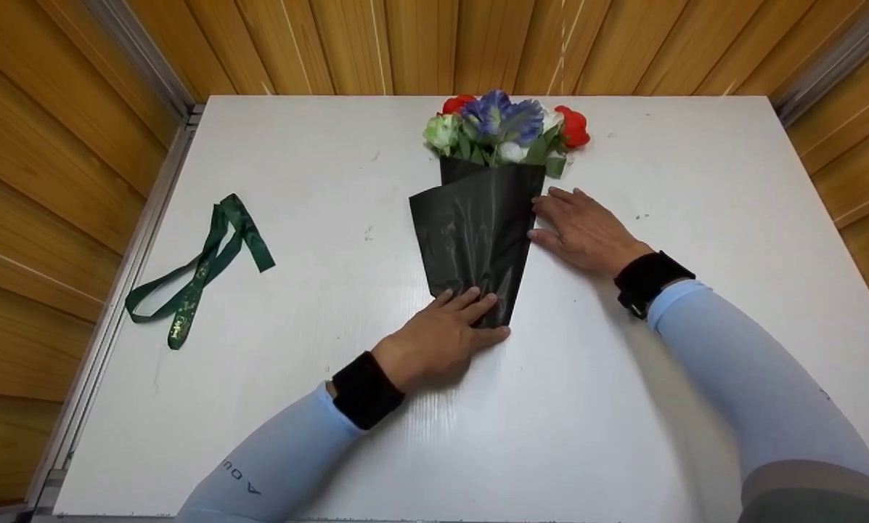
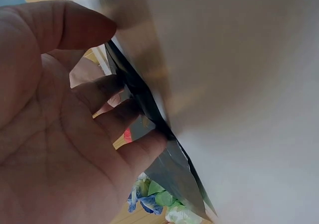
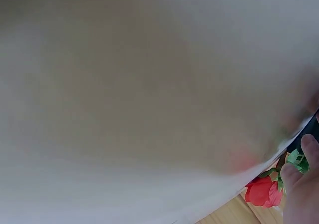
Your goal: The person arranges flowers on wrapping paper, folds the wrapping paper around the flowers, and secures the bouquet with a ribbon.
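A bouquet of purple, red, white and pale green flowers (image 1: 503,120) lies on the white table (image 1: 318,218), its blooms toward the far edge. Black wrapping paper (image 1: 478,225) surrounds its lower part, with an overlapping flap at the left. My left hand (image 1: 438,338) presses on the narrow bottom of the wrap with fingers extended; in the left wrist view its fingertips rest against the dark paper (image 2: 144,102). At the wrap's right edge, my right hand (image 1: 590,229) touches the paper with straight fingertips. Only part of that hand shows in the right wrist view, beside a red flower (image 3: 264,191).
A dark green ribbon (image 1: 202,276) with gold print lies loosely looped at the left of the table. Wood-panelled walls (image 1: 419,47) stand behind and at both sides, and a metal rail (image 1: 129,276) runs along the left edge.
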Demonstrator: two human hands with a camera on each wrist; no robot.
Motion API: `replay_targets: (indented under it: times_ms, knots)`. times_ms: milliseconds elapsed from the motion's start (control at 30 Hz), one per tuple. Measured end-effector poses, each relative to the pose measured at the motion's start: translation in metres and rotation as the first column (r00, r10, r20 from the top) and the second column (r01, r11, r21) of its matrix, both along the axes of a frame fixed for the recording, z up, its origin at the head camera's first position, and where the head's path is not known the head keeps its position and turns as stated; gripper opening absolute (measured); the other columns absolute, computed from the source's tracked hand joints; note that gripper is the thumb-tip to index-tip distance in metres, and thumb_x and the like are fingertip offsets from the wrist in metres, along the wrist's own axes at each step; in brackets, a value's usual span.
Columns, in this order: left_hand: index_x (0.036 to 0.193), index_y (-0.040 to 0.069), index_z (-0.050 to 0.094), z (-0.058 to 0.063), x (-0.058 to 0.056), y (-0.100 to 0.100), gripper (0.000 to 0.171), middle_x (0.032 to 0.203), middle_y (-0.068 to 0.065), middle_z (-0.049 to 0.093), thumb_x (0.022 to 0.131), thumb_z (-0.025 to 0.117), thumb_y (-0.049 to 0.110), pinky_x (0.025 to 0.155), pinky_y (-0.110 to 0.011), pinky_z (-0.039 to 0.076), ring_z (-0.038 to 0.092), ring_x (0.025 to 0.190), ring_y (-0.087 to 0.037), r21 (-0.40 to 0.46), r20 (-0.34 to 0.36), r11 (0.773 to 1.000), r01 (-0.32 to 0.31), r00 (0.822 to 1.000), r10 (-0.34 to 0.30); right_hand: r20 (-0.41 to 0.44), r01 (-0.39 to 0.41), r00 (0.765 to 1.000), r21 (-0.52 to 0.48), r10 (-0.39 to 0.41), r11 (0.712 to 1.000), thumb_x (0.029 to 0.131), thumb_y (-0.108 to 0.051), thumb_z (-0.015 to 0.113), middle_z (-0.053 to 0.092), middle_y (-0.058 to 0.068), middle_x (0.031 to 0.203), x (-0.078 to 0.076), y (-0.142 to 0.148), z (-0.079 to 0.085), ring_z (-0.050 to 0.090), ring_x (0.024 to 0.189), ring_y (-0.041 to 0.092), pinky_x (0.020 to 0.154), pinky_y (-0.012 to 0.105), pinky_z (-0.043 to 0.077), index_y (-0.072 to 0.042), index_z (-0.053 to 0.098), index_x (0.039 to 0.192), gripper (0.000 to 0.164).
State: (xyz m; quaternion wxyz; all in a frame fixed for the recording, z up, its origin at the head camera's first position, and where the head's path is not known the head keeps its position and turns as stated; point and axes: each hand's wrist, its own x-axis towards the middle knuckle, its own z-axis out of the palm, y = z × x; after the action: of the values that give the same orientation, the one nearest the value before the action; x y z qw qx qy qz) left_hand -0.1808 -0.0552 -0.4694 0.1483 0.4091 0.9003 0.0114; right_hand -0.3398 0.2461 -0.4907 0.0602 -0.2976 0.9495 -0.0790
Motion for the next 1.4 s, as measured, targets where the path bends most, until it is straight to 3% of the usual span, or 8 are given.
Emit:
replay_targets:
  times_ms: [367,500,700,900,1033,1167,1300,1400]
  knots:
    - [0.161,0.039,0.044,-0.001,0.001,0.000,0.063,0.174,-0.007,0.028,0.104,0.051,0.011,0.129,-0.052,0.026,0.022,0.163,-0.029,0.019,-0.014,1.000,0.003,1.000,-0.003,0.049,0.041,0.998,0.069,-0.045,0.997,0.110,-0.061,0.037,0.030,0.016,0.172,0.000,0.000,0.001,0.020,0.162,0.039,0.129,0.062,0.012,-0.006,0.029,0.166,0.079]
    - [0.161,0.040,0.043,-0.002,0.001,0.001,0.064,0.175,-0.006,0.027,0.104,0.051,0.012,0.129,-0.051,0.025,0.022,0.163,-0.029,-0.004,-0.026,1.000,0.001,1.000,-0.002,0.068,0.071,0.995,0.040,-0.074,0.997,0.109,-0.063,0.039,0.032,0.019,0.170,-0.008,-0.003,0.002,0.023,0.160,0.040,0.128,0.064,0.013,-0.006,0.034,0.164,0.080]
    - [0.163,0.041,0.040,-0.002,0.003,0.005,0.065,0.175,-0.005,0.025,0.104,0.050,0.013,0.130,-0.051,0.025,0.020,0.163,-0.028,-0.010,-0.013,1.000,0.000,1.000,0.000,0.115,0.177,0.980,-0.107,-0.164,0.978,0.108,-0.041,0.057,0.045,0.024,0.158,-0.025,-0.001,0.006,0.031,0.154,0.044,0.127,0.059,0.021,-0.002,0.051,0.145,0.054]
    - [0.162,0.041,0.041,-0.002,0.002,0.004,0.065,0.175,-0.004,0.025,0.104,0.051,0.012,0.129,-0.050,0.026,0.021,0.163,-0.028,-0.014,-0.025,1.000,-0.012,1.000,0.012,0.108,0.202,0.976,-0.135,-0.188,0.970,0.109,-0.027,0.056,0.047,0.029,0.154,-0.026,-0.011,0.007,0.035,0.150,0.048,0.125,0.060,0.025,0.005,0.053,0.141,0.045]
    - [0.162,0.041,0.041,-0.003,0.000,0.004,0.065,0.176,-0.004,0.024,0.104,0.052,0.014,0.129,-0.051,0.025,0.020,0.163,-0.028,-0.020,-0.020,1.000,-0.010,1.000,0.010,0.084,0.181,0.981,-0.051,-0.177,0.982,0.111,-0.028,0.049,0.035,0.029,0.165,0.000,-0.024,0.006,0.025,0.157,0.047,0.127,0.062,0.019,0.009,0.044,0.153,0.057]
    - [0.163,0.041,0.039,-0.002,-0.002,0.003,0.064,0.176,-0.005,0.023,0.106,0.051,0.014,0.130,-0.051,0.024,0.019,0.163,-0.029,-0.030,-0.010,1.000,-0.006,1.000,0.006,0.118,0.151,0.982,-0.018,-0.148,0.988,0.111,-0.033,0.046,0.024,0.028,0.171,0.042,-0.037,0.002,0.016,0.161,0.044,0.130,0.059,0.013,0.011,0.033,0.159,0.067]
    - [0.163,0.041,0.038,-0.002,-0.004,0.000,0.064,0.176,-0.006,0.022,0.106,0.050,0.015,0.131,-0.052,0.021,0.017,0.164,-0.029,-0.023,0.011,1.000,-0.001,1.000,0.001,0.172,0.113,0.979,-0.018,-0.108,0.993,0.107,-0.046,0.053,0.019,0.027,0.173,0.082,-0.044,0.000,0.010,0.163,0.042,0.131,0.058,0.010,0.010,0.025,0.162,0.083]
    - [0.163,0.041,0.038,-0.002,-0.005,-0.003,0.063,0.176,-0.007,0.022,0.106,0.050,0.015,0.131,-0.052,0.021,0.018,0.164,-0.029,-0.009,0.019,1.000,0.008,1.000,-0.008,0.189,0.106,0.977,-0.021,-0.100,0.994,0.100,-0.059,0.061,0.017,0.026,0.173,0.101,-0.047,0.000,0.007,0.163,0.042,0.130,0.061,0.008,0.010,0.024,0.163,0.100]
